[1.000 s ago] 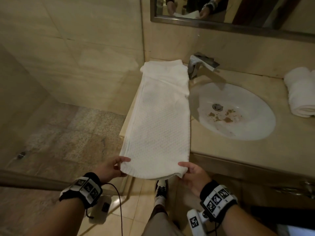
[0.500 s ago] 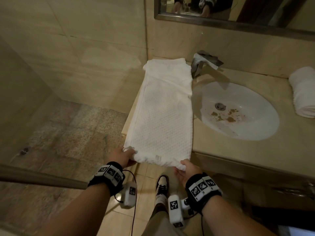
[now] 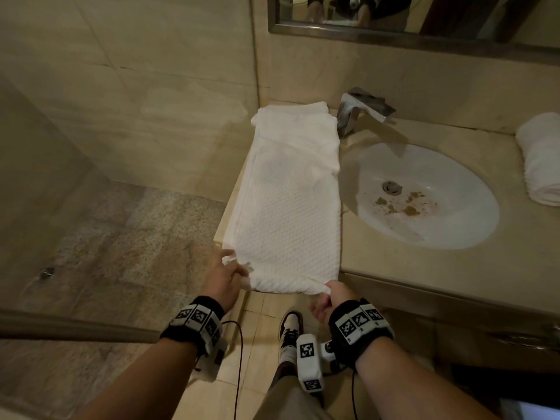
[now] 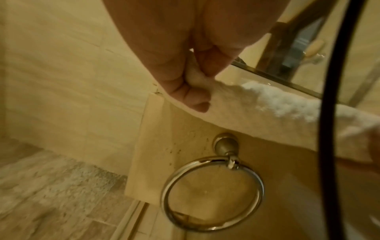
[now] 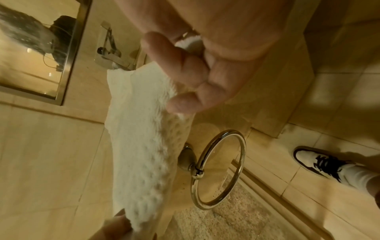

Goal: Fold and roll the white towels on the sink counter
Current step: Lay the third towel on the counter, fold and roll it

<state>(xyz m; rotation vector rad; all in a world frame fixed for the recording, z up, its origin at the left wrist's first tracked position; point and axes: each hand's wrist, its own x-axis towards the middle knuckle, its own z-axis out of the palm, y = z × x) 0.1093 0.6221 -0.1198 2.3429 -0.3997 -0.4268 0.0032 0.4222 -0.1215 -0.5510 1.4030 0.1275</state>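
Left hand (image 3: 223, 278) pinches the near left corner of the towel (image 3: 291, 207), fingers curled around the cloth; the left wrist view shows a wad of terry squeezed between thumb and fingers (image 4: 185, 92). Right hand (image 3: 328, 300) grips the near right corner, fingers (image 5: 180, 65) curled round it with a tuft of white showing inside the grip. Both corners sit at or just past the front edge of the counter (image 3: 424, 268), and the near end of the towel sags slightly between the two hands. Towel is folded into a long narrow strip, lying lengthwise on the left part of the counter, far end close to the back wall and just beside the faucet (image 3: 360, 112). Its right edge runs alongside the sink (image 3: 454, 225), touching or just overlapping the rim; cannot tell which. Brown specks lie in the basin near the drain. A rolled towel (image 3: 542, 159) rests on the counter well to the right of the sink. Below the counter front, a metal ring (image 4: 211, 193) hangs on the panel, under the held end. Mirror (image 3: 424, 16) above the back wall. One shoe (image 3: 289, 331) is visible on the tile floor between the forearms.
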